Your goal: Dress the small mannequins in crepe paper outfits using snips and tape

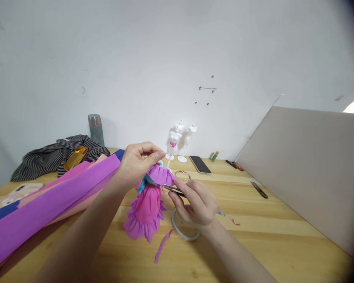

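A small doll dress (147, 204) of pink and purple crepe paper stands on the table, with blue trim near its top. My left hand (141, 159) pinches the upper edge of its purple ruffle (161, 175) between thumb and fingers. On the right side, my right hand (196, 202) is closed around small dark scissors (175, 190), their blades at the ruffle's lower edge. Fingers partly hide the handles. A thin purple strip hangs beside the blades. Below my right hand lies a white tape roll (186, 237), and a loose purple paper strip (163, 247) sits next to it.
Crepe paper sheets (76, 188), a striped cloth (47, 157) and a flask (96, 129) occupy the left. White mannequin forms (174, 139) stand at the back by the wall. A phone (200, 164), another ring (183, 175) and thread snips (259, 189) lie further right.
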The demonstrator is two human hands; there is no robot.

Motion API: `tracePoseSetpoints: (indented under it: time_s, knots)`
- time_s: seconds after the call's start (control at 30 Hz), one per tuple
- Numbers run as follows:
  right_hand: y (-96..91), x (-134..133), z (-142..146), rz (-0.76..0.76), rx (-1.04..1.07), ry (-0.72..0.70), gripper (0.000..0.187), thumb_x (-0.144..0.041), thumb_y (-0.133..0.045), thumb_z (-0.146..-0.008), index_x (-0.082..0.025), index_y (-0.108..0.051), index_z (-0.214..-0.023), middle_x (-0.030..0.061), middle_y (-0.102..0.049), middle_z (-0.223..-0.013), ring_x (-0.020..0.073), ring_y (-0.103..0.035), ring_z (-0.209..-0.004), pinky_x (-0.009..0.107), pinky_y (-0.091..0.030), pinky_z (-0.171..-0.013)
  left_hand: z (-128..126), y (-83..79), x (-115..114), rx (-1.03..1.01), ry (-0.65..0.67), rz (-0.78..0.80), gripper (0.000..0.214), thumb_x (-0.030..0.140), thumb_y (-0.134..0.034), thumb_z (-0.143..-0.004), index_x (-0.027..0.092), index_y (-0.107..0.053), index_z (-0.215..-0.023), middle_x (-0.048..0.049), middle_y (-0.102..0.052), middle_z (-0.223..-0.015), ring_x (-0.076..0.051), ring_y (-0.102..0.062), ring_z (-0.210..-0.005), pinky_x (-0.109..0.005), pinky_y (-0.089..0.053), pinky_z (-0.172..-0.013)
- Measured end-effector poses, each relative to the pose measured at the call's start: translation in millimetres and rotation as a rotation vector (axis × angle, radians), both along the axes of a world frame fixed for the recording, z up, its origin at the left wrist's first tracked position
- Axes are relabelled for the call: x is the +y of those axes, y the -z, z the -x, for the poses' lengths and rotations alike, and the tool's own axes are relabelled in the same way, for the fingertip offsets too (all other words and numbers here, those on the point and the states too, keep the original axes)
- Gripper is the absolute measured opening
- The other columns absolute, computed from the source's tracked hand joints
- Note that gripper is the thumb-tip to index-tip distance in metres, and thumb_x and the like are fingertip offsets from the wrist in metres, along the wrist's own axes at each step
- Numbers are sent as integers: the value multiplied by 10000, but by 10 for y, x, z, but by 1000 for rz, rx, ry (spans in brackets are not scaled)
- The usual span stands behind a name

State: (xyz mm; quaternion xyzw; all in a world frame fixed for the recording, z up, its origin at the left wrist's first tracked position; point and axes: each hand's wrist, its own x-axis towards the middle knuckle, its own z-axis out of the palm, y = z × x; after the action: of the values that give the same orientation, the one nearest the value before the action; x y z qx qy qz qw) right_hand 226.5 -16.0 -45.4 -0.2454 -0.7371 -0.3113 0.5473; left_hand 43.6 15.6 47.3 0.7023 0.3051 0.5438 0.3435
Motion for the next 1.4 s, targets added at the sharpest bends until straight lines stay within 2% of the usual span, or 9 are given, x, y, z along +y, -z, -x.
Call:
tracePoseSetpoints:
  time_s: [0.6,0.9,1.23,1.4]
  knots:
    - [14,-5,35,31,55,-36,324,-144,-628,-850,-137,-616,-1173,36,-610,-659,151,-535,-541,266,-424,-486,4,35,15,-14,10,5,184,280,-679,-751,134,-670,-639,5,-609,-590,-98,-512,-569,-214,-416,-559]
    - [-4,-51,35,36,82,-32,356,-149,-645,-827,-155,-621,-1182,38,-622,-674,154,-554,-556,269,-453,-493,3,36,12,-9,-1,3,188,291,-684,-751,142,-679,-636,0,-624,-594,-106,-533,-572,-216,-433,-565]
    - [22,-54,64,60,57,-25,296,-147,-623,-831,-137,-625,-1126,31,-598,-652,151,-522,-541,264,-413,-491,-9,9,-6,-22,4,34,183,279,-691,-733,136,-678,-621,2,-618,-574,-97,-511,-554,-208,-415,-541]
    - [71,-48,0,75,62,-79,296,-173,-622,-820,-147,-621,-1115,32,-600,-667,148,-524,-540,266,-397,-498,-8,-1,-13,-22,-5,36,181,286,-692,-723,139,-676,-619,7,-612,-562,-100,-508,-536,-215,-412,-528]
